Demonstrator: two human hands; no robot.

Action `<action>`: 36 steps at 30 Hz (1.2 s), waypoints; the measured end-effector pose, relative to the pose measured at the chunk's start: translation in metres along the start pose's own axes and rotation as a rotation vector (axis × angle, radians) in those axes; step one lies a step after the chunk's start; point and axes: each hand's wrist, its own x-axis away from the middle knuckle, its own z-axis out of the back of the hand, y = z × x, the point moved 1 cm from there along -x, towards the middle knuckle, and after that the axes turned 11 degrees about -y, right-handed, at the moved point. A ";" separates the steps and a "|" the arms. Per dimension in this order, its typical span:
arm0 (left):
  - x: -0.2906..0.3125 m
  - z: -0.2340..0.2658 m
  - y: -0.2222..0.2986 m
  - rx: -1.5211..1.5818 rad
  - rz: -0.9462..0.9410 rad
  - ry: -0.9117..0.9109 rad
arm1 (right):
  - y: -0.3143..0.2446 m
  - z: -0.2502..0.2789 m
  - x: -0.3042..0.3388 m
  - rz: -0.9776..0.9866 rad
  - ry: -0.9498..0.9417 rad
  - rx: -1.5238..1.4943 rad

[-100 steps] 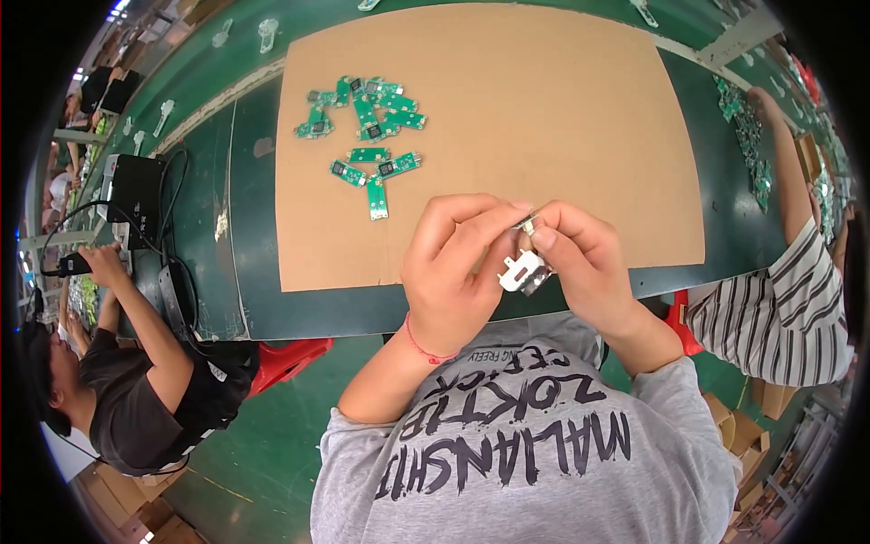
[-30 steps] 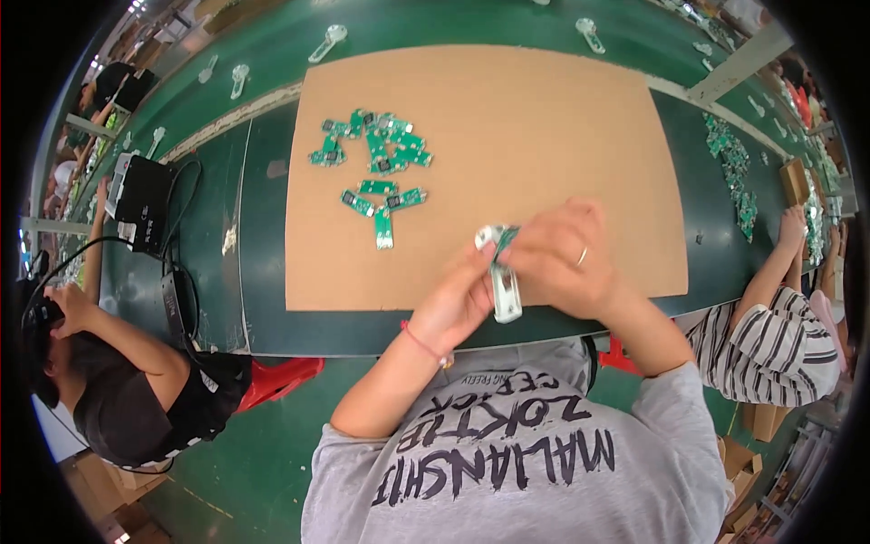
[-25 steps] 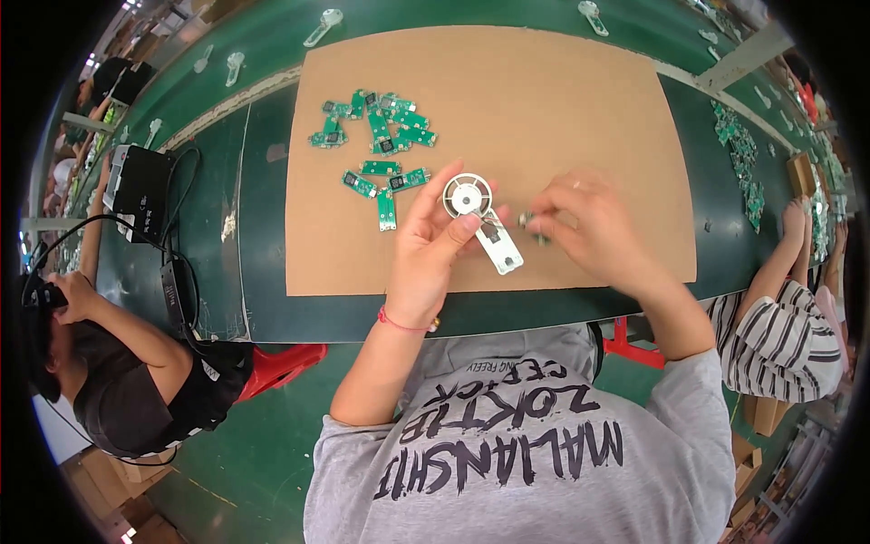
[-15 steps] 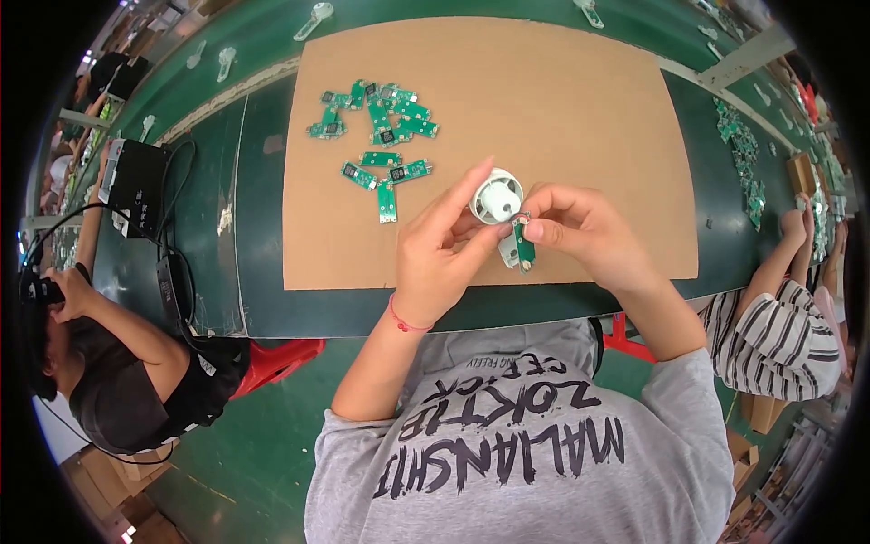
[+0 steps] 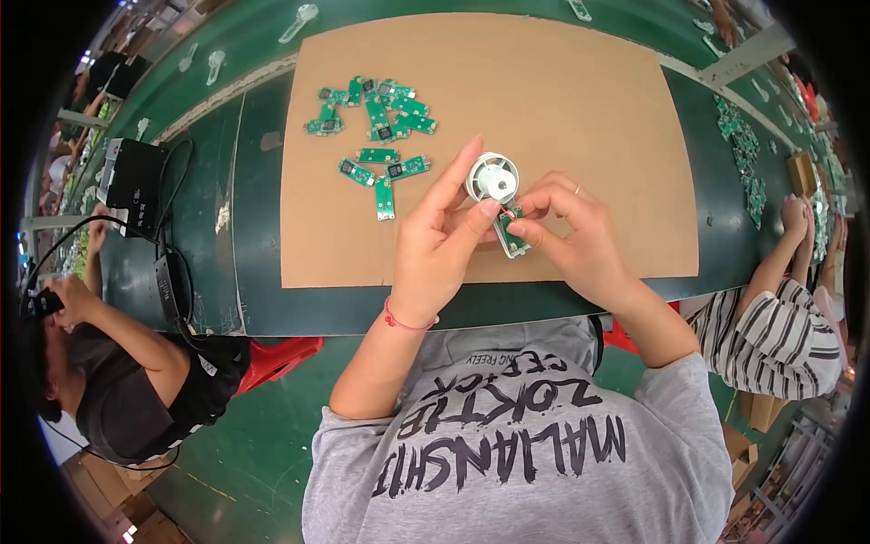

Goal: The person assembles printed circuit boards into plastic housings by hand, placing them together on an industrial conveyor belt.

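My left hand (image 5: 439, 236) is closed round a white handheld fan housing (image 5: 494, 176), its round head tilted up above the cardboard. Inside the head sits a white hub, and the handle points down toward me. A small green circuit board (image 5: 514, 238) lies in or against the handle; how far it is seated I cannot tell. The fingers of my right hand (image 5: 580, 231) pinch at the board's upper end, by a thin reddish wire (image 5: 508, 214). My left thumb presses close to the same spot.
Several loose green circuit boards (image 5: 384, 198) lie at the left on a brown cardboard sheet (image 5: 580, 109). Further white fan parts (image 5: 299, 20) rest along the green surface beyond. A black box with cables (image 5: 136, 186) stands left. People sit on both sides; more boards (image 5: 743, 159) lie right.
The board has swung from beside the handle to over it, and the fan head has turned more upward. Both hands have moved slightly away from me.
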 end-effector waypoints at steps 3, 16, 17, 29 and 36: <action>0.000 -0.001 -0.002 0.005 0.015 0.004 | -0.001 -0.005 0.000 -0.011 0.160 0.123; -0.024 0.004 -0.021 -0.252 -0.211 0.187 | 0.003 -0.006 -0.036 -0.286 -0.225 -0.323; -0.030 0.006 -0.021 -0.238 -0.170 0.164 | 0.012 -0.003 -0.042 -0.285 -0.221 -0.304; -0.031 0.011 -0.050 -0.832 -0.168 0.007 | 0.119 0.056 -0.282 -0.485 -0.141 0.044; -0.034 0.010 -0.054 -0.745 -0.198 -0.029 | 0.153 0.029 -0.377 -0.520 0.062 0.742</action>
